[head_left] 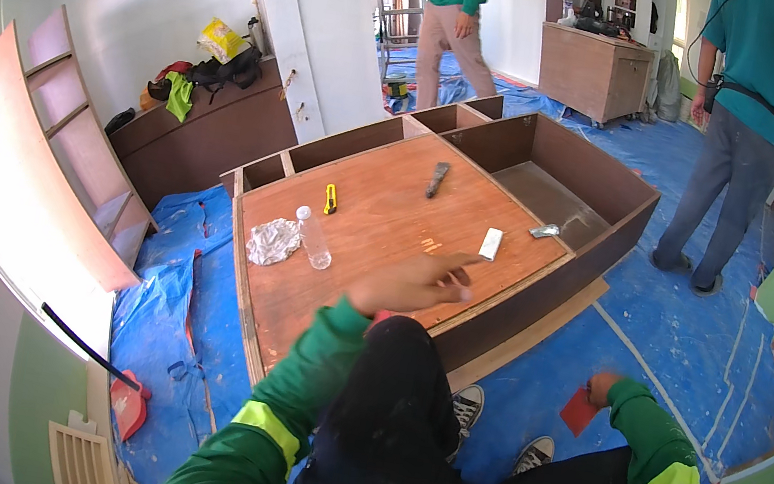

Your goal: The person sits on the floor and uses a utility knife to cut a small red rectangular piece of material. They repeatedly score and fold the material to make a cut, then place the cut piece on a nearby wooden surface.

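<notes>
My left hand reaches over the near part of a wooden panel, fingers stretched out and holding nothing. Beside my right knee, low over the floor, my right hand grips a red square sheet. The panel is set in a large dark brown cabinet frame lying flat. On it lie a white rectangular piece, a yellow utility knife and a dark slender tool. A clear plastic bottle stands next to a crumpled silvery wrapper. A small shiny packet rests near the frame's compartment.
Blue plastic sheeting covers the floor. One person stands at the right, another at the back. A brown cabinet is behind; bags lie on a brown unit at the left, near a leaning shelf panel.
</notes>
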